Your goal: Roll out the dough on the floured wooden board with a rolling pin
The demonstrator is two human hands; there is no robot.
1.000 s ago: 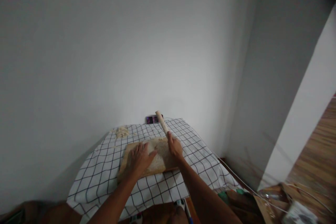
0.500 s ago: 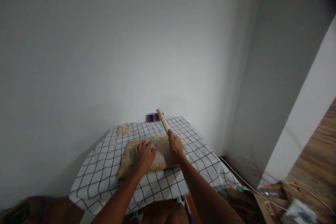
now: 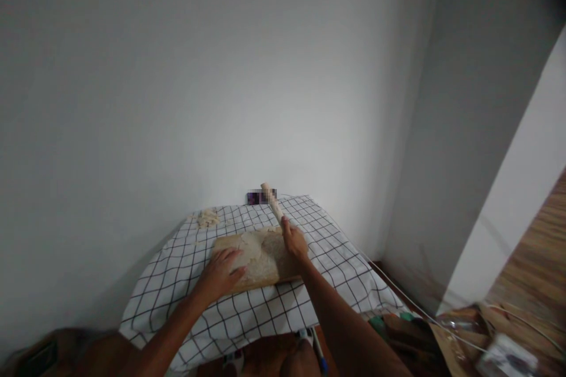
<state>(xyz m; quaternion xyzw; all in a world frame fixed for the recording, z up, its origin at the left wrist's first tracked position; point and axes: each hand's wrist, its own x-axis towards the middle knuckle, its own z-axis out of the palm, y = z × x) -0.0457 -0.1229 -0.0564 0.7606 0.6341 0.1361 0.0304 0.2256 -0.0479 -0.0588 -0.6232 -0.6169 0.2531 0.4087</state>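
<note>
My right hand (image 3: pixel 295 240) is wrapped around the near end of a pale wooden rolling pin (image 3: pixel 275 207), which points up and away over the far side of the board. Under both hands lies a wooden board (image 3: pixel 260 280) dusted with flour. A thin flattened sheet of dough (image 3: pixel 250 245) seems to cover part of it, though its edges are hard to make out. My left hand (image 3: pixel 224 272) rests on the board's left part with its fingers spread. Pale strips that look like cut dough (image 3: pixel 207 218) lie in a small heap at the table's far left.
A black-and-white checked cloth (image 3: pixel 177 274) covers the table, which stands against a wall. At the back edge is a dark, blurred-out device (image 3: pixel 256 197). A white cable (image 3: pixel 389 285) runs down the right side towards boxes and bags (image 3: pixel 464 336).
My left hand has slid left and nearer to me, uncovering more of the board's middle. My right hand and the rolling pin have barely shifted.
</note>
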